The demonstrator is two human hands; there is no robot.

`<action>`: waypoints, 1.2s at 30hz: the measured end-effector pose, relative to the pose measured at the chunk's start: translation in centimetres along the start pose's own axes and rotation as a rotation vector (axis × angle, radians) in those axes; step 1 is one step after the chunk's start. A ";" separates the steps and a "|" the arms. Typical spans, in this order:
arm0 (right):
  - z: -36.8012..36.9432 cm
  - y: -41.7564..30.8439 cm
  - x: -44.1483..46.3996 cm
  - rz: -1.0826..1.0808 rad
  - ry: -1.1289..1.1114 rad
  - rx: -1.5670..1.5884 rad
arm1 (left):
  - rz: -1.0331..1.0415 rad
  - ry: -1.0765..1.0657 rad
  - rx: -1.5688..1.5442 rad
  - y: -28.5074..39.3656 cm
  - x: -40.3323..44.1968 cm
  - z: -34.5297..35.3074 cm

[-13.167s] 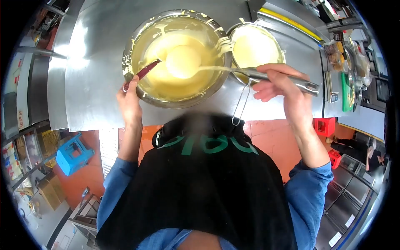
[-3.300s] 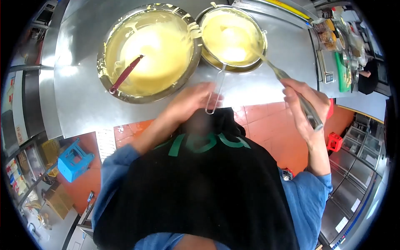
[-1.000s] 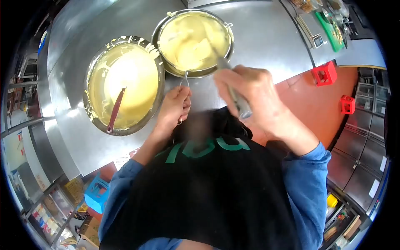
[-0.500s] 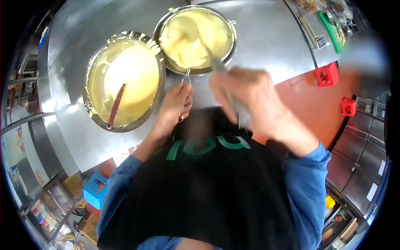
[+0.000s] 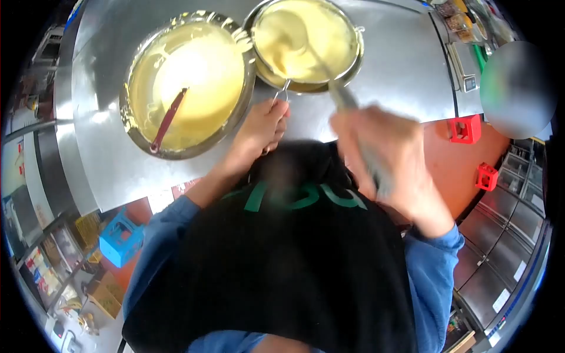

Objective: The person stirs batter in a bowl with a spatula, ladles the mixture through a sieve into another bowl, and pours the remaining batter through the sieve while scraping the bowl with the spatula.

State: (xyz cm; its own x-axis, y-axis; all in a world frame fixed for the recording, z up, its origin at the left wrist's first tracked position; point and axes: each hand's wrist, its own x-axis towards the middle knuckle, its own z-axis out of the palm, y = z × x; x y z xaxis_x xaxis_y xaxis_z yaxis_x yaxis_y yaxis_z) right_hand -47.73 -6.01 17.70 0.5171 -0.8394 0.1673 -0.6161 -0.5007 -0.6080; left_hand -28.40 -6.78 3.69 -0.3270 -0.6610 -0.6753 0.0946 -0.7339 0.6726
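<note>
My left hand grips the wire handle of a round sieve, which rests over a metal bowl. Thick pale-yellow batter fills the sieve. Closed around a grey handle, my right hand holds a ladle; its rounded head lies in the batter, blurred by motion. To the left stands a larger metal bowl of smooth yellow batter, its rim smeared with drips. A dark red spatula leans inside that bowl, against its near side.
The bowls stand on a steel table. A scale sits at the far right, near several food containers. Red stools are on the floor to the right, and a blue stool is at the lower left.
The view has shifted, so the bowls appear higher and further right. The ladle's head has moved within the sieve's batter. Both hands keep their grips.
</note>
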 end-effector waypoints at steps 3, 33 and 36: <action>-1.3 -0.3 -0.5 0.115 -0.056 -0.109 | 0.033 -0.003 0.004 0.4 0.1 -0.3; 1.0 -5.6 0.4 0.016 -0.073 -0.327 | 0.423 0.096 0.218 -1.5 1.4 2.1; 0.6 -4.4 0.7 0.195 -0.068 -0.396 | 0.422 0.071 0.224 -0.8 0.7 2.0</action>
State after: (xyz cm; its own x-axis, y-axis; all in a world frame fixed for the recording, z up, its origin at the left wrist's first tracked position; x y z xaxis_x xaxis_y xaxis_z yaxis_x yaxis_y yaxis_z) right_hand -44.30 -4.28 19.98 0.3989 -0.9168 0.0194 -0.8790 -0.3883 -0.2768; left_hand -30.61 -6.35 3.24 -0.2374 -0.9087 -0.3435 -0.0019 -0.3531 0.9356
